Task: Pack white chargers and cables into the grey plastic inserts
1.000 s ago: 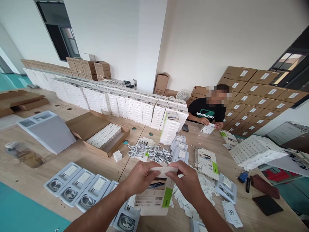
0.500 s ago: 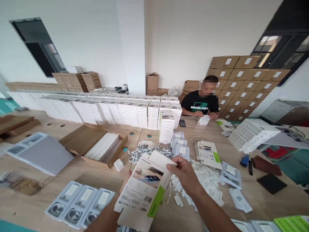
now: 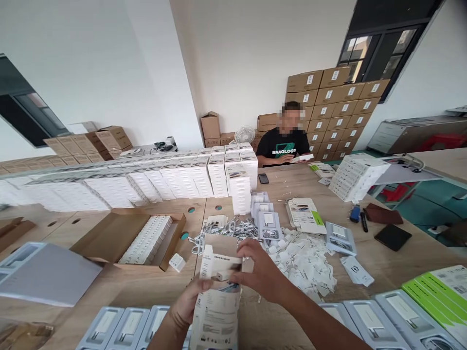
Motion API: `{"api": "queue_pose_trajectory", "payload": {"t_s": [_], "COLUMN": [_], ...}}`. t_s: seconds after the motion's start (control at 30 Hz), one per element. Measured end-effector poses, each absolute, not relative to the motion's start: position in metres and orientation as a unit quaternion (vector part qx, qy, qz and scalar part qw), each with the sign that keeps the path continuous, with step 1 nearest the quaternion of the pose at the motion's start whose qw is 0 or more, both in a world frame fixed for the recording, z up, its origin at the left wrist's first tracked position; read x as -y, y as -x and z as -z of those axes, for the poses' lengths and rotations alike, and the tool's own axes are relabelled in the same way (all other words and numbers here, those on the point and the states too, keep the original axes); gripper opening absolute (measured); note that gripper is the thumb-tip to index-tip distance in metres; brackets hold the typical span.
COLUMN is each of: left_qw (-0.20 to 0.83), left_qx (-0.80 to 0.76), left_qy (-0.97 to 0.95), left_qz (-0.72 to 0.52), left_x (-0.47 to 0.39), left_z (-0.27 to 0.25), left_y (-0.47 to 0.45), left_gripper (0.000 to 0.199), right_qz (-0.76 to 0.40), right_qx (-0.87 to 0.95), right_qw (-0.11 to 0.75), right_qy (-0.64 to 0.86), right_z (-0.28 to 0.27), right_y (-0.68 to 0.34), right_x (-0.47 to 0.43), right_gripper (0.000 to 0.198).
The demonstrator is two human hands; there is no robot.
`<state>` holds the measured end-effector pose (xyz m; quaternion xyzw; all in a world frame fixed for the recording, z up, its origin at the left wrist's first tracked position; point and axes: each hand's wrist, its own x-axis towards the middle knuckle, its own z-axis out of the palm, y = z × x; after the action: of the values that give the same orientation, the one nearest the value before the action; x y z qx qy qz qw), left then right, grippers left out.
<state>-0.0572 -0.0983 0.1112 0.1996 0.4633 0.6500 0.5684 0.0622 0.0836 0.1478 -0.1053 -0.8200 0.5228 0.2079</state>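
A printed white cardboard box (image 3: 219,311) stands upright before me, its top flap raised. My left hand (image 3: 191,296) grips its left side, thumb on the front. My right hand (image 3: 257,272) has fingers and thumb closed on its upper right edge. Behind it lie a tangle of white cables (image 3: 237,228) and a heap of small white cards (image 3: 306,262). Blue-grey trays (image 3: 268,226) holding chargers and cables stand just past the cables. A single white charger (image 3: 177,262) sits left of the box.
An open brown carton (image 3: 105,238) of white chargers lies left. Long rows of stacked white boxes (image 3: 182,177) line the far side. A co-worker (image 3: 282,146) sits opposite, holding a white box. More filled trays (image 3: 365,321) and green-edged flat boxes (image 3: 434,296) occupy the near right.
The flat, tilted box is now upright and opened out between my hands. My right hand has shifted lower along its edge. The view has turned right.
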Motion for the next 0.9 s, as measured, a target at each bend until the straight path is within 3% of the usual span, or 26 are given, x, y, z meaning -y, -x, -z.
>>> {"api": "queue_pose_trajectory", "payload": {"t_s": [0.1,0.17,0.23,0.4,0.5,0.63,0.7,0.9], "left_qw": [0.565,0.512,0.434,0.271,0.232,0.187,0.191,0.207], "left_qx": [-0.440,-0.507,-0.613,-0.741,-0.743,-0.727,-0.712,-0.676], "left_qy": [-0.152,-0.143,-0.177,-0.325,-0.281,-0.211,-0.209,-0.240], "left_qz": [-0.681,-0.679,-0.637,-0.521,-0.561,-0.626,-0.643,-0.666], "left_x": [0.101,0.100,0.098,0.084,0.076,0.071,0.071,0.081], "left_z": [-0.123,-0.131,-0.137,-0.139,-0.134,-0.132,-0.134,-0.141], "left_y": [0.059,0.061,0.062,0.060,0.056,0.046,0.043,0.047], "left_gripper": [0.049,0.046,0.043,0.043,0.051,0.084,0.086,0.073], "right_qz": [-0.633,-0.709,-0.738,-0.695,-0.691,-0.720,-0.752,-0.803], "right_qx": [0.742,0.690,0.666,0.688,0.685,0.655,0.619,0.586], "right_qw": [0.155,0.063,0.023,0.134,0.145,0.137,0.140,0.081], "right_qy": [0.159,0.133,0.100,0.157,0.180,0.186,0.176,0.068], "right_z": [-0.136,-0.127,-0.118,-0.104,-0.099,-0.096,-0.098,-0.118], "right_y": [-0.067,-0.070,-0.070,-0.066,-0.068,-0.077,-0.082,-0.094], "right_x": [-0.084,-0.083,-0.081,-0.075,-0.069,-0.062,-0.064,-0.082], "right_gripper": [0.069,0.055,0.043,0.052,0.052,0.046,0.046,0.084]}}
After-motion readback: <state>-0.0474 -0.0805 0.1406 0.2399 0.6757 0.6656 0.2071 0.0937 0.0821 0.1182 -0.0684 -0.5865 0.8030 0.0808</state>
